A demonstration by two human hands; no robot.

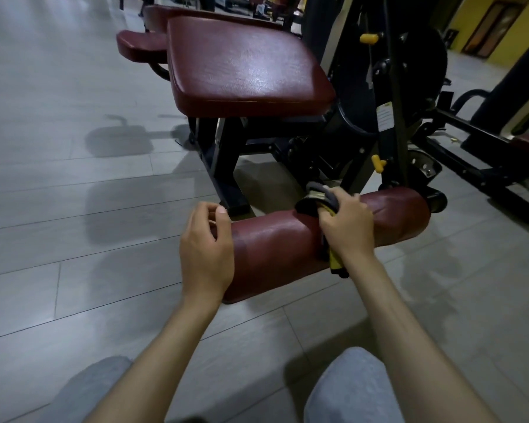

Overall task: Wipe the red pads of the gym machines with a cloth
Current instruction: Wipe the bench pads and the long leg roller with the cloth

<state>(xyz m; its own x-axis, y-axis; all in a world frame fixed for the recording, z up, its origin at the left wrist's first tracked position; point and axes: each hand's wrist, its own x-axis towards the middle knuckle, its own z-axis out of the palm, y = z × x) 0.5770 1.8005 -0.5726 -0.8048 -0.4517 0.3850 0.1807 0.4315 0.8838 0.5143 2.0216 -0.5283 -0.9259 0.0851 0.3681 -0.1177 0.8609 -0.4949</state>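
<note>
A red roller pad [287, 245] lies low across the middle of the view, on a black gym machine. My right hand [347, 228] grips a bunched grey, yellow and black cloth [318, 199] and holds it against the top of the roller; a cloth end hangs down in front. My left hand [206, 248] is at the roller's left end with fingers curled, holding nothing; whether it touches the pad is unclear. A wide red bench pad [242, 65] sits higher behind, with a smaller red pad [141, 44] at its far left.
The black machine frame [391, 126] with yellow knobs [377, 163] stands behind the roller on the right. Grey tiled floor [74, 209] spreads to the left and front. My knees in grey trousers [348, 389] are at the bottom. More machines stand at the back.
</note>
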